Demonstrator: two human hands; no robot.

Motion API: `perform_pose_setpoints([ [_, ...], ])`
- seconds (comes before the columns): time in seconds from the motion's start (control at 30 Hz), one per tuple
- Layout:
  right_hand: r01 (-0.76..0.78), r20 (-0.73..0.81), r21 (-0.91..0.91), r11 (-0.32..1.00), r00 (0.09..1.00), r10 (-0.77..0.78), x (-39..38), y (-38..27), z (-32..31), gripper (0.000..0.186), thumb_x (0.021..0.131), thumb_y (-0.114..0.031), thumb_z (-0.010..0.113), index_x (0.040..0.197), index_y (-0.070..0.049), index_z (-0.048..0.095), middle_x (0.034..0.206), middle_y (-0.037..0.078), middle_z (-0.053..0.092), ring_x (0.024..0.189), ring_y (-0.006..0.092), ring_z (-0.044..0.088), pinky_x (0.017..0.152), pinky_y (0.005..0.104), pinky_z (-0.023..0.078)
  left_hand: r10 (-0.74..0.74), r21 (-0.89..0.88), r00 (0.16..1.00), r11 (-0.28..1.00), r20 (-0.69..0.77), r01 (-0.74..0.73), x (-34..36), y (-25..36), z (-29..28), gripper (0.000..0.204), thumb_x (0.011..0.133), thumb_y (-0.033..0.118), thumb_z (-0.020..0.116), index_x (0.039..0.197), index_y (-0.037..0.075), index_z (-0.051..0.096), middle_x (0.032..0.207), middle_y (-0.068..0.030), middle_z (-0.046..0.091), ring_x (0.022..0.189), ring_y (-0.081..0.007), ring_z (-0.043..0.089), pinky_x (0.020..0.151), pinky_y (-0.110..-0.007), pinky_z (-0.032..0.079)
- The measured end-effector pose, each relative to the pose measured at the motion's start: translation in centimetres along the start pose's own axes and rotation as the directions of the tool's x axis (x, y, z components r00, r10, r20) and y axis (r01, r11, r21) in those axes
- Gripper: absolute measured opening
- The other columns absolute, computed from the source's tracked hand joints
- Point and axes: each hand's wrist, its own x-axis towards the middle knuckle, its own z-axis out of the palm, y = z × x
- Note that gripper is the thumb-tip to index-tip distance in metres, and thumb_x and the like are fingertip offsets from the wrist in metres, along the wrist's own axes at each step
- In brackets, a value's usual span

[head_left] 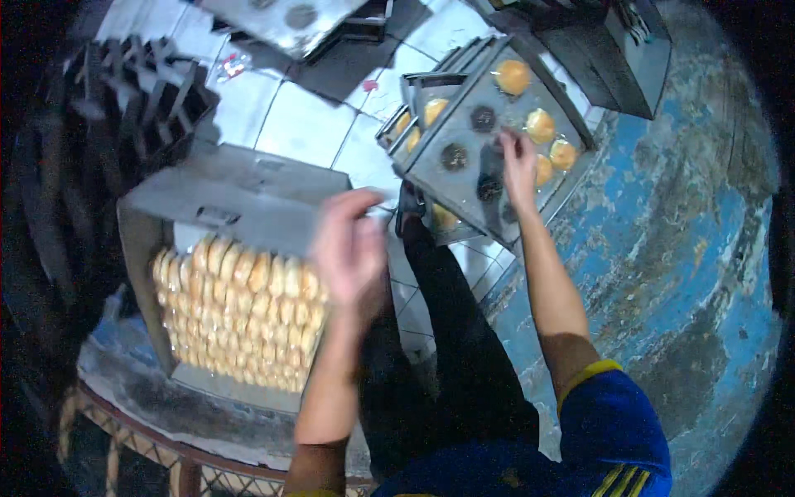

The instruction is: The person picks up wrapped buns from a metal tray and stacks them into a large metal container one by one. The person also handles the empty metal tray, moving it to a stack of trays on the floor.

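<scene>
Beside the right edge of a metal box is my left hand, blurred, its fingers loosely bent and apart with nothing seen in them. Rows of golden round buns stand packed on edge in that box, with a shiny film-like glint over them. Over a metal baking tray reaches my right hand, fingers apart and pointing down at the tray, holding nothing that I can see. Close to its fingertips lies a golden bun, with another bun farther off. Dark round marks show on the bare part of the tray.
More trays with buns are stacked under this one on the white tiled floor. Another tray lies at the top. An upright metal box stands at the upper right, beside a worn blue surface. Dark stacked shapes fill the left.
</scene>
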Motion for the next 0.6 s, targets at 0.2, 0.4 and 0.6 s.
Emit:
perform_pose_setpoints([
  [0.2, -0.660, 0.197, 0.220, 0.718, 0.751, 0.630, 19.9, 11.2, -2.4, 0.056, 0.102, -0.046, 0.062, 0.122, 0.006, 0.067, 0.101, 0.018, 0.069, 0.086, 0.0252, 0.063, 0.079, 0.0380, 0.050, 0.126, -0.154, 0.912, 0.986, 0.391, -0.070, 11.0, -2.5, 27.7, 0.043, 0.105, 0.022, 0.049, 0.136, -0.007, 0.057, 0.129, -0.0311, 0.066, 0.122, -0.0485, 0.061, 0.107, -0.049, 0.048],
  [0.4, -0.413, -0.235, 0.416, 0.810, 0.812, 0.534, 22.3, 11.3, 3.6, 0.083, 0.091, -0.049, 0.076, 0.139, 0.014, 0.053, 0.149, 0.038, 0.049, 0.142, 0.0475, 0.048, 0.119, 0.0527, 0.038, -0.152, 0.306, 0.731, 0.948, 0.665, -0.082, 21.0, -11.1, 45.4, 0.059, 0.098, 0.037, 0.053, 0.128, -0.014, 0.059, 0.133, -0.0385, 0.061, 0.122, -0.0490, 0.062, 0.108, -0.052, 0.048],
  [0.6, -0.335, -0.352, 0.267, 0.904, 0.839, 0.415, 14.6, 7.1, -7.0, 0.065, 0.099, -0.045, 0.068, 0.130, 0.011, 0.056, 0.134, 0.036, 0.055, 0.129, 0.0510, 0.053, 0.110, 0.0532, 0.043, -0.247, 0.074, 0.781, 0.965, 0.574, 0.251, 13.9, -1.8, 43.6, 0.055, 0.095, 0.034, 0.069, 0.127, -0.010, 0.058, 0.121, -0.0269, 0.069, 0.107, -0.0384, 0.069, 0.098, -0.046, 0.053],
])
